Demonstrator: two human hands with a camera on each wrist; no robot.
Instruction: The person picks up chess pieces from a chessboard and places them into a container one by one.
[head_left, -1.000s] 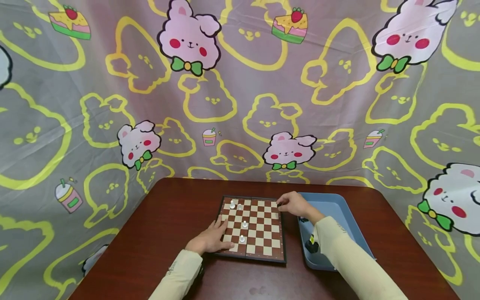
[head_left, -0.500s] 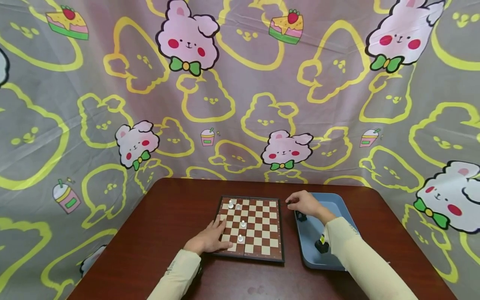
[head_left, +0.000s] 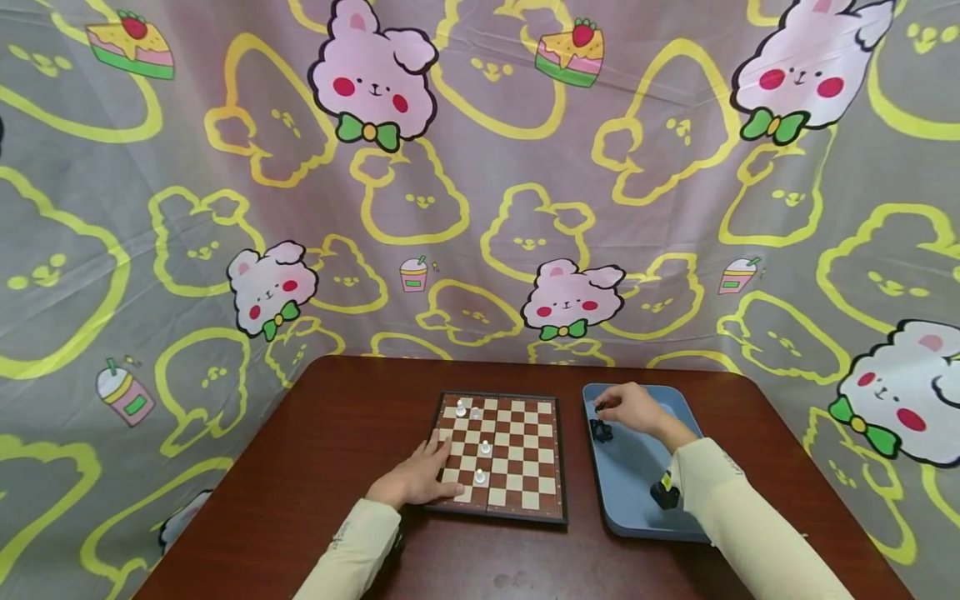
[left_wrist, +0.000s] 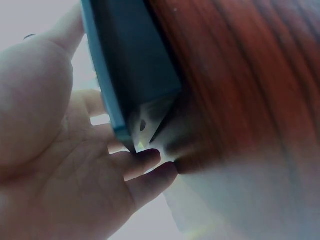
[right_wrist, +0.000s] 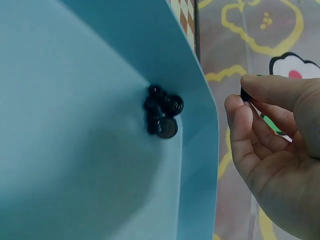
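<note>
- Right hand (head_left: 628,406): thumb and fingertips pinch a small black piece (right_wrist: 245,95); its shape is mostly hidden by the fingers.
- Position of the black piece: held up above the far left part of the blue tray (head_left: 633,492) in the head view.
- Black pieces (right_wrist: 162,114): several, bunched together in a corner of the blue tray, some lying on their sides; exact count unclear. The held piece is apart from them.
- Left hand (head_left: 417,477): fingers and thumb spread, resting over the near left part of the chessboard (head_left: 521,457); nothing gripped. The left wrist view shows its fingers about the board's dark outer edge.
- White pieces (head_left: 486,447): four visible on the left half of the chessboard, two near the far edge side by side, the other two nearer the person.
- Chessboard and tray: both on the dark reddish-brown table (head_left: 345,417), tray to the right, a gap between them.
- Backdrop: grey patterned curtain (head_left: 480,175); pale sleeves (head_left: 742,508) on both arms.
</note>
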